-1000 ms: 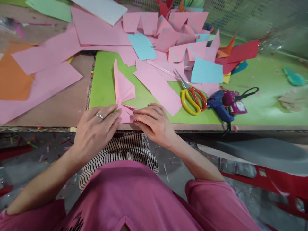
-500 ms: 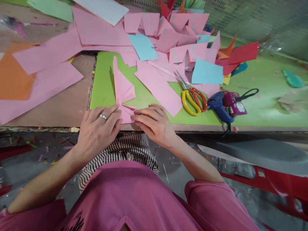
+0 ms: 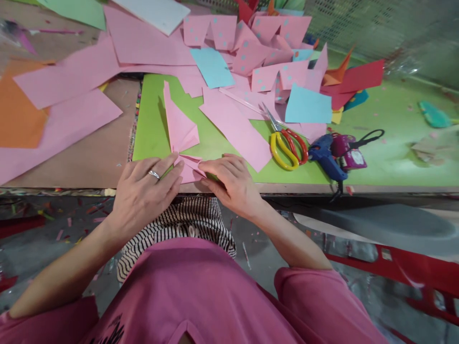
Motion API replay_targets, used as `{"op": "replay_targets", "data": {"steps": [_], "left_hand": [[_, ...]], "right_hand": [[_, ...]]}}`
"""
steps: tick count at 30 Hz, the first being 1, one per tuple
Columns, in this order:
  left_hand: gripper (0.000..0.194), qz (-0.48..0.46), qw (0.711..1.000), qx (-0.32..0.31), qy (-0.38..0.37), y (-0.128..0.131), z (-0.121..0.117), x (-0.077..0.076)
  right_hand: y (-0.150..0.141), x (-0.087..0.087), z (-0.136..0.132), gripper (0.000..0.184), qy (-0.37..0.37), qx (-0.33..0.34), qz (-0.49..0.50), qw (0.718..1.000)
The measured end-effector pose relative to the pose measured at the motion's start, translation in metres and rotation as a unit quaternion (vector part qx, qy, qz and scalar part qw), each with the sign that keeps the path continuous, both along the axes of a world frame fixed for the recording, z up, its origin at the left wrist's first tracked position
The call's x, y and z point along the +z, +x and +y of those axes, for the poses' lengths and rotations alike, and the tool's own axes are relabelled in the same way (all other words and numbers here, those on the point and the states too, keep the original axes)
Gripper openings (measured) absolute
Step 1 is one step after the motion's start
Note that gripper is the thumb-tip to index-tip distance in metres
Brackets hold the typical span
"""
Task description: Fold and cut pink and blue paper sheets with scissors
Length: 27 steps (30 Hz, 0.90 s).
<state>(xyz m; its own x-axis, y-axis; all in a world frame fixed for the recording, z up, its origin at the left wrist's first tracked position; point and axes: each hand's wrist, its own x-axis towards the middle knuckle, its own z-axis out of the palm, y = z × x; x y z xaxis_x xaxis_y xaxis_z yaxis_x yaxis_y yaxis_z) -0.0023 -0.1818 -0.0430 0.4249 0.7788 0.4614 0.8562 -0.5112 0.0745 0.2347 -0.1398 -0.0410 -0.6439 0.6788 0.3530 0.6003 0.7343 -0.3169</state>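
A folded pink paper piece (image 3: 181, 131) stands partly upright on a green sheet (image 3: 152, 129) at the table's near edge. My left hand (image 3: 143, 193), with a ring on one finger, presses its fingers on the paper's lower left fold. From the right, my right hand (image 3: 231, 184) pinches the folded flap with fingers together. The two hands nearly meet at the fold.
Scissors (image 3: 287, 145) with yellow and red handles lie right of the hands, a blue glue gun (image 3: 328, 157) beyond them. Loose pink strips (image 3: 236, 129), blue squares (image 3: 308, 106) and dotted pink pieces cover the far table. An orange sheet (image 3: 19, 114) lies at the left.
The upright part of the pink paper has tilted a little to the left. Both hands have stayed on the fold, with the fingertips shifting slightly.
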Motion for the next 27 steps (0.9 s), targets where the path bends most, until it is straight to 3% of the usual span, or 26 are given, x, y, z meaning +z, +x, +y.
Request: {"op": "replay_targets", "data": {"steps": [4, 10, 15, 19, 27], "left_hand": [[0.033, -0.010, 1.000, -0.006, 0.028, 0.001, 0.000, -0.002], [0.023, 0.007, 0.997, -0.015, 0.075, -0.001, 0.001, 0.001], [0.041, 0.045, 0.991, -0.098, 0.074, -0.019, -0.002, 0.002], [0.028, 0.031, 0.981, -0.167, 0.095, -0.030, -0.004, 0.005], [0.014, 0.046, 0.975, -0.187, 0.109, -0.016, 0.008, 0.014]], "right_hand": [[0.001, 0.000, 0.001, 0.017, -0.010, 0.009, 0.028, 1.000], [0.005, -0.001, 0.001, 0.018, 0.046, 0.031, -0.004, 0.998], [0.005, 0.000, 0.000, 0.015, 0.054, 0.033, -0.019, 0.998], [0.006, 0.001, 0.001, 0.028, 0.048, 0.060, -0.034, 0.996], [0.005, -0.001, 0.000, 0.036, 0.051, 0.060, -0.025, 0.997]]}}
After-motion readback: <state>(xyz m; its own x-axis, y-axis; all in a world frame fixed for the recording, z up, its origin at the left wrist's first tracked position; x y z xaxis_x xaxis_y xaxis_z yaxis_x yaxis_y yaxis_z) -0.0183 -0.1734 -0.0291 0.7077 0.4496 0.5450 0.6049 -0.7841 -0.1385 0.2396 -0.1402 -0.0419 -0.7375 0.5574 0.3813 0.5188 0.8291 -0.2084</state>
